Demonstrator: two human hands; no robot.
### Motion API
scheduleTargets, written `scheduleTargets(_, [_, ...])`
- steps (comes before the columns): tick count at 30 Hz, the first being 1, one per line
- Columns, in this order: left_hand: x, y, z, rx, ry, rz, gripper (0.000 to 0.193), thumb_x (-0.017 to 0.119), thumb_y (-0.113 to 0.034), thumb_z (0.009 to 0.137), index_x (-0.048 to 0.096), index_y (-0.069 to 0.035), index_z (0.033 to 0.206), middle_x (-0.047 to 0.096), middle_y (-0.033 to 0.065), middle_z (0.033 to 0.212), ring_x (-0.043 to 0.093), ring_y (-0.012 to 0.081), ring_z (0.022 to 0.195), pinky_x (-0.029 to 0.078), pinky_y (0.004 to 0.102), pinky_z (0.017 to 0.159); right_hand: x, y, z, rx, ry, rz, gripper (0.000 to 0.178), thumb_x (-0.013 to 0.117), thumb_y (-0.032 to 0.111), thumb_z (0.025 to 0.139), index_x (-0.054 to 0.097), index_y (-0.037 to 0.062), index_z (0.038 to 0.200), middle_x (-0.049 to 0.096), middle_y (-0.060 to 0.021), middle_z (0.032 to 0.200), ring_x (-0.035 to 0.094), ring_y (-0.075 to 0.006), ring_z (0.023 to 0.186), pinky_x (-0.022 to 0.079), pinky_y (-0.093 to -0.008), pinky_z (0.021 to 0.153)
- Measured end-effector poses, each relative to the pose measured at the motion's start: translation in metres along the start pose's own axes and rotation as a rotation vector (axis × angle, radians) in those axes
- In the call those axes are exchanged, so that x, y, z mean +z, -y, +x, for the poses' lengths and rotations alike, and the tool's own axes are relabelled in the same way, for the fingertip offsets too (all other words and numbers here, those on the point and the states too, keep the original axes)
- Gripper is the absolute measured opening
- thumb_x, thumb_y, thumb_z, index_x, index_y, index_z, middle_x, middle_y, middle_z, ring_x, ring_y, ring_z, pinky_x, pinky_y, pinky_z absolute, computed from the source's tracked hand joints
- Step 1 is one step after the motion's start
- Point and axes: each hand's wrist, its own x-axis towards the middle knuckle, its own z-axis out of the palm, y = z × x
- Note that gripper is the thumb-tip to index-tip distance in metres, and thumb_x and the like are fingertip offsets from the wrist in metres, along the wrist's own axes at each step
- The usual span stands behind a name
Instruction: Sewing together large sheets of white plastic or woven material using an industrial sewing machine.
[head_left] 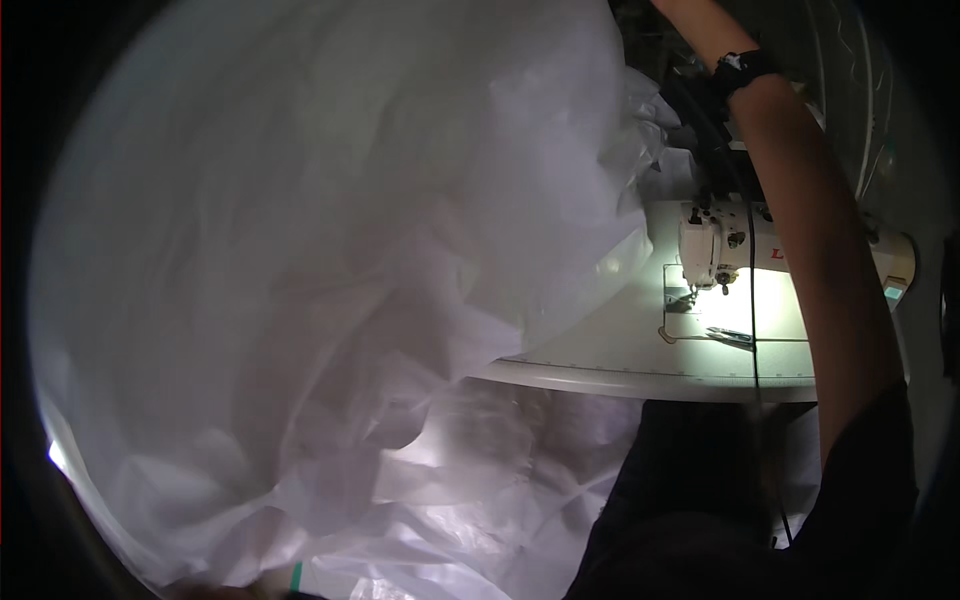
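A large, crumpled white sheet point(390, 210), thin and slightly see-through, billows up over the left and middle of the view. At the lower left edge, part of my left hand point(245, 585) shows dimly against the sheet's lower folds, its fingers hidden or too dark to make out. My right arm point(800, 190), with a black band point(745, 70) at the wrist, stretches up past the sewing machine to the top edge. The right hand itself lies beyond the picture. Whether it holds the sheet cannot be seen.
A white sewing machine point(705, 250) with a lit needle area stands on a pale, round-edged table point(600, 345). Small thread snips point(730, 337) lie near the needle. A black cable point(754, 380) hangs down in front. More crinkled clear sheeting point(500, 460) lies below the table edge.
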Motion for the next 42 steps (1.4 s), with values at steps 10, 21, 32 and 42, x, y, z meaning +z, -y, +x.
scheduleTargets(10, [0.063, -0.273, -0.023, 0.922, 0.177, -0.396, 0.035, 0.061, 0.002, 0.09, 0.062, -0.007, 0.124, 0.069, 0.0122, 0.106, 0.066, 0.0194, 0.09, 0.051, 0.031, 0.078, -0.071, 0.01, -0.172, -0.622, 0.233, -1.612, 0.023, 0.053, 0.016, 0.095, 0.06, 0.0008, 0.111, 0.065, -0.0163, 0.104, 0.063, -0.0271, 0.099, 0.049, -0.0359, 0.082])
scheduleTargets(21, [0.194, -0.382, 0.015, 1.173, 1.015, -0.399, 0.032, 0.053, -0.012, 0.097, 0.058, -0.002, 0.126, 0.069, 0.0164, 0.107, 0.067, 0.0245, 0.092, 0.05, 0.0354, 0.087, -0.154, 0.157, -0.561, 1.5, 0.674, -1.316, 0.071, 0.037, 0.065, 0.095, 0.066, 0.0003, 0.097, 0.066, -0.0198, 0.088, 0.063, -0.0378, 0.088, 0.048, -0.0434, 0.079])
scheduleTargets(32, [0.084, -0.453, 0.181, 1.168, -0.396, -0.29, 0.047, 0.064, -0.032, 0.091, 0.057, -0.004, 0.128, 0.058, 0.0211, 0.127, 0.054, 0.0378, 0.119, 0.044, 0.0417, 0.101, -0.184, 0.127, -0.644, 1.399, 0.17, -0.54, 0.026, 0.074, 0.016, 0.087, 0.069, -0.0035, 0.104, 0.072, -0.0056, 0.095, 0.064, -0.0102, 0.089, 0.052, -0.0273, 0.083])
scheduleTargets(42, [0.045, -0.533, 0.389, 0.748, -0.243, 0.018, 0.078, 0.046, -0.063, 0.091, 0.027, -0.018, 0.151, 0.02, 0.0073, 0.16, 0.015, 0.0335, 0.148, 0.019, 0.0674, 0.11, -0.179, 0.115, -0.661, 1.454, 0.191, -0.67, 0.037, 0.061, 0.027, 0.095, 0.064, -0.0034, 0.115, 0.071, -0.0139, 0.099, 0.064, -0.018, 0.092, 0.05, -0.0302, 0.085])
